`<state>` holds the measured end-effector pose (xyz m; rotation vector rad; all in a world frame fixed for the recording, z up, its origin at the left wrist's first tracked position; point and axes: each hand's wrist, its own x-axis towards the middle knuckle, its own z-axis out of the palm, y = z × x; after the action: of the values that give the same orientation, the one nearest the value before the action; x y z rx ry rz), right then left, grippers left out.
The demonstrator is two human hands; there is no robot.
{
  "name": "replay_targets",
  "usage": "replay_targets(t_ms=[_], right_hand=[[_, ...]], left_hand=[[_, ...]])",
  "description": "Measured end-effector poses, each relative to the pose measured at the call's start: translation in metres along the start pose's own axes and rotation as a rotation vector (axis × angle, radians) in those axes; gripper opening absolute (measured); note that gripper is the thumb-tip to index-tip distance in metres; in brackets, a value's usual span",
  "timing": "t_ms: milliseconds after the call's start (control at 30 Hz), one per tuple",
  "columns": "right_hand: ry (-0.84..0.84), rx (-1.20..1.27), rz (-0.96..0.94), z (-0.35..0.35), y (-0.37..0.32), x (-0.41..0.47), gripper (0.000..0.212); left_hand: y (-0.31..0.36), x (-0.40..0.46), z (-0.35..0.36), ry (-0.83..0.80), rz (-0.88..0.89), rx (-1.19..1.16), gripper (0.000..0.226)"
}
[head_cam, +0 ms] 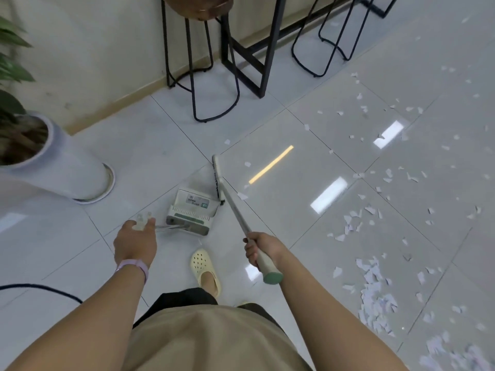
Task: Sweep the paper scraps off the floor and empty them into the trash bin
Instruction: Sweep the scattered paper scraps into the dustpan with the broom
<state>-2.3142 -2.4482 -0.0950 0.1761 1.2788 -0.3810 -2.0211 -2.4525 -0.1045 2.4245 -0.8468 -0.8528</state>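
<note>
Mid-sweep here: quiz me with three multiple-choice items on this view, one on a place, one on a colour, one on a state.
1. Where do most white paper scraps lie?
A. right of the person
B. beside the plant pot
C. inside the dustpan

2. What colour is the end cap of the grey long-handled broom?
A. red
B. green
C. black

3. What is the right hand doing?
A. hanging idle
B. pressing the floor
C. gripping the broom handle

Answers: 1 A, scraps spread over the right-hand tiles. 2 B, the cap below the fist is green. 3 C, fingers curl round the handle, while the left hand reaches to the white-and-green dustpan.

Glossy tiled floor (139, 145), black stools (203, 76), potted plant (40, 156).
</note>
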Motion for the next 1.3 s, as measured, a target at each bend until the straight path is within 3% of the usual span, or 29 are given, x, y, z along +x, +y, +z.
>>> replay_targets(t_ms=[100,333,500,767,1067,1167,1300], right_hand=[[-0.044,0.041,0.009,0.038,-0.017,0.012,0.021],[-0.272,0.588,0.123,0.073,-0.059,0.050,0.019],[-0.162,0.749,0.070,0.050,-0.071,0.044,0.013],[0.051,0.669,-0.006,-0.019,-0.078,0.016,0.017],[0.625,0.307,-0.217,-0.012,-0.092,0.022,0.010],[0.604,0.282,-0.248,0.002,-0.097,0.021,0.012],[0.431,0.336,-0.276,0.020,-0.109,0.011,0.015]], left_hand=[[0.018,0.037,0.000,-0.044,-0.016,0.045,0.051],[0.048,0.087,0.015,-0.151,-0.028,0.132,0.048],[0.075,0.109,0.023,-0.193,0.018,0.177,0.045],[0.089,0.122,0.025,-0.220,0.029,0.183,0.040],[0.083,0.131,0.025,-0.224,0.031,0.188,0.032],[0.078,0.128,0.025,-0.215,0.016,0.192,0.037],[0.082,0.124,0.030,-0.219,0.004,0.218,0.043]])
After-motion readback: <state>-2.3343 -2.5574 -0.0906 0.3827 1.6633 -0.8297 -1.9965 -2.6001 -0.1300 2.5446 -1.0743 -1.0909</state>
